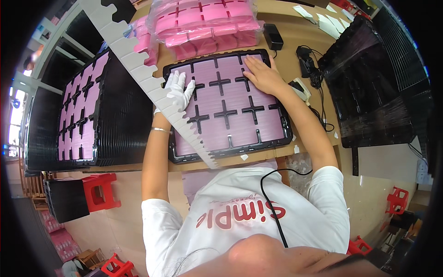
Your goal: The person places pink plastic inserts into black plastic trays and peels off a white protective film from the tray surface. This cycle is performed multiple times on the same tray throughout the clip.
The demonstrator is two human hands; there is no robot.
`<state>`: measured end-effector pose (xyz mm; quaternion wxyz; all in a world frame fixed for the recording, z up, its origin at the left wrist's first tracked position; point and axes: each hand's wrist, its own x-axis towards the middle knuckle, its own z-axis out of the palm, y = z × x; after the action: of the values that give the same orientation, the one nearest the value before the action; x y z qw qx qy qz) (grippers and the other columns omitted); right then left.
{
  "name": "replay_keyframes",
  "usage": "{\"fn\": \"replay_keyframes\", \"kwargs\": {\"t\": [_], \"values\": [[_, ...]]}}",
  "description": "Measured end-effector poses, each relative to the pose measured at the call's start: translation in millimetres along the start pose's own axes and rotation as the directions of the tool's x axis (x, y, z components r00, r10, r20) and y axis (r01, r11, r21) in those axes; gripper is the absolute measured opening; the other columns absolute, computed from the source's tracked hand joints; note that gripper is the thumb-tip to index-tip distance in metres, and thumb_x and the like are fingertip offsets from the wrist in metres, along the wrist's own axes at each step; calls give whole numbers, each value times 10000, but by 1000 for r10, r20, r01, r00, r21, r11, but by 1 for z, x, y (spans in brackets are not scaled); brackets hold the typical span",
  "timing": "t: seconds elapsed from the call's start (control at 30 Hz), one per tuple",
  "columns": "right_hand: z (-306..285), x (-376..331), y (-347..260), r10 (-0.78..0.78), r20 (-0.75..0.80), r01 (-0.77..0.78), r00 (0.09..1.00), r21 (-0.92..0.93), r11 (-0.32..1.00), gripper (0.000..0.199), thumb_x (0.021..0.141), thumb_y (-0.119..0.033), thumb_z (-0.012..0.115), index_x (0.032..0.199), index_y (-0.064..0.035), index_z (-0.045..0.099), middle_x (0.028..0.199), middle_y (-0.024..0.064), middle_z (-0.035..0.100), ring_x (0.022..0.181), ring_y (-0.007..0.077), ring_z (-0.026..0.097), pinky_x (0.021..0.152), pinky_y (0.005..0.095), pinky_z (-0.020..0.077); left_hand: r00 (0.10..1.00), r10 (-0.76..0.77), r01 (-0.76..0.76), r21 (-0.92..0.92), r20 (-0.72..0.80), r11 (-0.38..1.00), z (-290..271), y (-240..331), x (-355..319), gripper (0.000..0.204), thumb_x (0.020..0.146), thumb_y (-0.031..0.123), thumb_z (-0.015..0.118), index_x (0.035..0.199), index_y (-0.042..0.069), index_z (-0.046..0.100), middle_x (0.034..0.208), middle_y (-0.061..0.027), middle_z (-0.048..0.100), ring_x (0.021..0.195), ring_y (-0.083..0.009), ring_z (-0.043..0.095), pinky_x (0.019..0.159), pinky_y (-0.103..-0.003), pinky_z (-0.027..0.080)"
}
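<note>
Spanning the wooden workbench [286,60], a black moulded plastic tray [277,134] filled with pink flat packets [240,131] lies square before the person, within easy reach. A white notched strip [138,69] crosses its left side. Left gloved hand [179,92] rests open, steadying it; bare right hand [260,74] presses flat on packets, gripping nothing.

The tray [170,152] under the hands is black, its compartments filled with pale pink sheets [240,99] cut by a pattern of black crosses. The left hand [179,90] wears a white glove; the right hand [260,74] is bare. A white notched strip [152,83] crosses the tray diagonally. Behind it lies a clear bag of brighter pink pieces [207,23]. The table [288,57] is light brown. At the left stands another black tray stack with pink sheets [78,111]; the stools [99,191] below are red.
</note>
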<state>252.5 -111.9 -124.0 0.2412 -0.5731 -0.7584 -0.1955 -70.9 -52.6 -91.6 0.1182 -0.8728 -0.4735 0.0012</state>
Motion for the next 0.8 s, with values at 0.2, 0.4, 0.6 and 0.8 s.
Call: {"fn": "replay_keyframes", "kwargs": {"t": [0.2, 0.4, 0.6, 0.8], "values": [[-35, -10, -2, 216, 220, -201, 951, -91, 975, 456, 1001, -330, 424, 1342, -46, 528, 1397, 134, 519, 1331, 238, 455, 1170, 517, 155, 987, 127, -117, 95, -99, 989, -9, -14, -19, 495, 1009, 343, 364, 1391, 42, 456, 1465, -155, 434, 1391, -328, 355, 1136, -542, 208], [-135, -97, -49, -130, 364, 20, 922, 292, 956, 395, 944, -189, 508, 1313, -58, 559, 1371, 111, 546, 1314, 251, 471, 1138, 497, 272, 889, 402, -446, -214, -220, 869, -60, 16, -129, 304, 878, 183, 620, 1170, 97, 621, 1241, -149, 601, 1228, -307, 513, 1031, -473, 379], [-145, -165, -44, -20, 221, -71, 975, 397, 915, 376, 924, -205, 544, 1256, -38, 602, 1342, 155, 557, 1335, 299, 443, 1124, 514, 279, 936, -223, 41, -545, -272, 837, -45, 28, -193, 272, 851, 99, 677, 1105, 12, 634, 1216, -177, 602, 1087, -344, 594, 985, -390, 442], [-128, -149, -87, 389, 215, -444, 896, 476, 759, 626, 1025, -442, 287, 1500, -34, 273, 1566, 188, 235, 1476, 356, 132, 1156, 560, 54, 780, -602, 444, -828, 170, 341, -22, 23, -192, 523, 897, 277, 703, 1254, -82, 569, 1305, -154, 554, 1061, -249, 607, 963, -334, 469]]}}
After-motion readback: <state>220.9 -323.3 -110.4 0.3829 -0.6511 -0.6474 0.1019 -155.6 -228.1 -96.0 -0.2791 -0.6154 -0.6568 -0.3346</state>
